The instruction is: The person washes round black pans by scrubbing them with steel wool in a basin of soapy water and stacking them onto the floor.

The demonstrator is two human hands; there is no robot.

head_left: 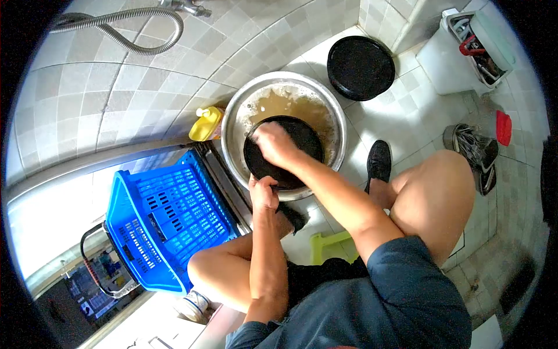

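One black pan (299, 139), beneath right hand (273, 142)

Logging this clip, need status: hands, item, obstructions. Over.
Left hand gripping rim of black round pan. Right hand at pan's inner face, blurred. Pan over sudsy metal basin; yellow bottle close beside basin.

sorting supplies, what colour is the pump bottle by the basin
Yellow pump bottle, beside the round silver metal basin; best seen in the head view.
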